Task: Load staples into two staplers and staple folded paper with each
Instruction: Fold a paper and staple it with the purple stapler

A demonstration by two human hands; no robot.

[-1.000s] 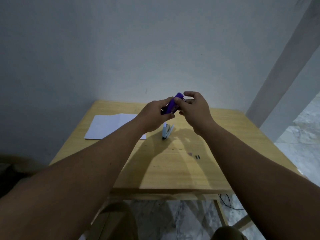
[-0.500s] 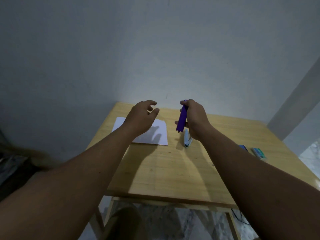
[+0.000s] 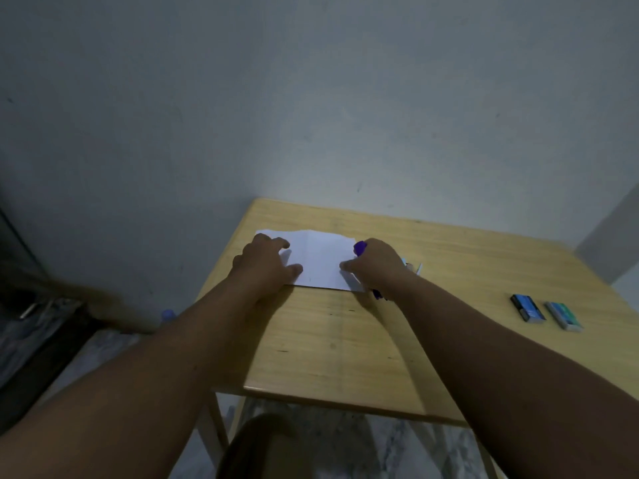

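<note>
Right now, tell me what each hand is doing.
Left hand: open, resting on the paper.
Right hand: holding the purple stapler, thumb touching the paper.

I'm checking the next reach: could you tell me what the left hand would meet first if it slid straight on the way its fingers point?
Probably only the white paper under the left hand.
</note>
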